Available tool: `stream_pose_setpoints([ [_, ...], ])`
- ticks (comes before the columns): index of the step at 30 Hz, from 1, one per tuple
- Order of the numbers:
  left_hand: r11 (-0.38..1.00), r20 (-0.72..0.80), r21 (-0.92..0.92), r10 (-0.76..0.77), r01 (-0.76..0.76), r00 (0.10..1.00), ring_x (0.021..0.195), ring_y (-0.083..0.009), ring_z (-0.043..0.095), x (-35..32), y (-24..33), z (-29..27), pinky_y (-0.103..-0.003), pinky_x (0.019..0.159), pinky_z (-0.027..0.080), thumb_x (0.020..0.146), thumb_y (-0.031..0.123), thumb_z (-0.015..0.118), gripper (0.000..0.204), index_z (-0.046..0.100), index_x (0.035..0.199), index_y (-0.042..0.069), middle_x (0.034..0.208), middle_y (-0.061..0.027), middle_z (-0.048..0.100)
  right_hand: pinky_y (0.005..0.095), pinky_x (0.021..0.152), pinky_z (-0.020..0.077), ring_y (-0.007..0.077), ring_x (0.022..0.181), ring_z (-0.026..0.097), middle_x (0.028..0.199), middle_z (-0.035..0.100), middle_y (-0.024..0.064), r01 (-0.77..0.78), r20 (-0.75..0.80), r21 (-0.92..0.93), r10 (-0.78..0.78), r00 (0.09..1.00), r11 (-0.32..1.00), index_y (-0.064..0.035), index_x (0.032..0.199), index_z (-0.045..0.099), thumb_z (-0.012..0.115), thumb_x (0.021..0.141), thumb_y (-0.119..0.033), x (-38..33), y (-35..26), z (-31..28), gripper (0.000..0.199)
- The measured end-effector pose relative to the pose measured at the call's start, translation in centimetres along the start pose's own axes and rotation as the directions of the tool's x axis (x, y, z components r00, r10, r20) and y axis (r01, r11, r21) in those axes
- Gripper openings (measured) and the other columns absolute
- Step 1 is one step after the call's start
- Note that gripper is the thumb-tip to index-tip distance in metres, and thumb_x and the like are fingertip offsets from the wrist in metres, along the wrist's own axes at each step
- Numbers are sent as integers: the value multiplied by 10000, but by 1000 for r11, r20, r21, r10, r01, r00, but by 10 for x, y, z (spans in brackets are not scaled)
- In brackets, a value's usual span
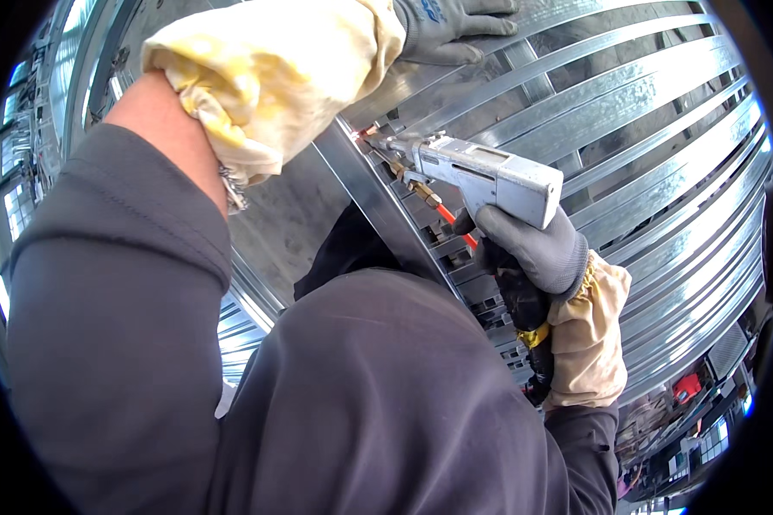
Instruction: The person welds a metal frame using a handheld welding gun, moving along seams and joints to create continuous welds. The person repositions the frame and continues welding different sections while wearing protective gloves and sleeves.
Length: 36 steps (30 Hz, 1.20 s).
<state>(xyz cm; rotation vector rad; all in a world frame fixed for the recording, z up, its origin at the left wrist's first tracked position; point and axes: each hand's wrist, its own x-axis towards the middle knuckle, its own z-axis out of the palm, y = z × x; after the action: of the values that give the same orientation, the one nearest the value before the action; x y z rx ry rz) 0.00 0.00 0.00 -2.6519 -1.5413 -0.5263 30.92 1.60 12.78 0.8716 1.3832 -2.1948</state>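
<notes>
While the right hand, grey-gloved, is wrapped tight round the grip of the boxy silver pneumatic gun, its nose sits against the dark upright steel stud. Left hand, fingers spread, lies flat on the curved galvanised steel strips. Judgement: keep nose square to the joint, bracing pressure steady, red hose slack.

Grey gloves, cream cuffs, dark grey sleeves.
</notes>
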Motion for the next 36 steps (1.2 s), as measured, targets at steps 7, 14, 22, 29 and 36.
stream_pose_setpoints([
  [7,942,167,-115,-296,316,941,1403,-368,382,15,25,-38,-535,1165,255,854,412,635,636,537,1390,84,1486,-133,473,266,594,524,110,690,622,932,679,73,32,-133,55,-24,991,998,19,1272,570,639,941,-181,-10,0,-4,392],
  [14,36,-501,-503,-826,864,-258,1188,-288,564,-104,152,-56,-387,1042,432,962,238,568,497,492,1387,-9,1300,-155,592,270,570,523,124,651,625,929,690,100,67,-47,90,-63,997,994,26,1301,534,599,969,-161,4,-15,-4,387],
  [22,-376,21,-867,-684,328,-729,1088,-409,606,-130,202,31,-412,904,481,1063,424,345,570,587,1213,-70,1158,-255,658,279,519,520,149,605,646,943,703,130,96,2,102,-97,995,990,45,1291,525,623,965,-163,32,-30,7,399],
  [29,-498,-65,-708,-660,501,-748,1064,-478,601,-96,202,0,-446,893,477,1066,415,334,546,613,1173,-42,1101,-290,665,275,504,506,144,593,641,902,701,119,114,6,97,-115,993,989,46,1229,574,640,955,-179,47,-34,14,361],
  [36,-490,-122,-665,-673,564,-729,1008,-473,612,-96,201,-5,-449,853,482,1065,376,351,511,629,1093,-52,1030,-295,665,245,495,460,126,590,626,857,689,97,97,56,37,-99,994,995,29,1203,609,613,969,-210,58,-36,16,335],
])
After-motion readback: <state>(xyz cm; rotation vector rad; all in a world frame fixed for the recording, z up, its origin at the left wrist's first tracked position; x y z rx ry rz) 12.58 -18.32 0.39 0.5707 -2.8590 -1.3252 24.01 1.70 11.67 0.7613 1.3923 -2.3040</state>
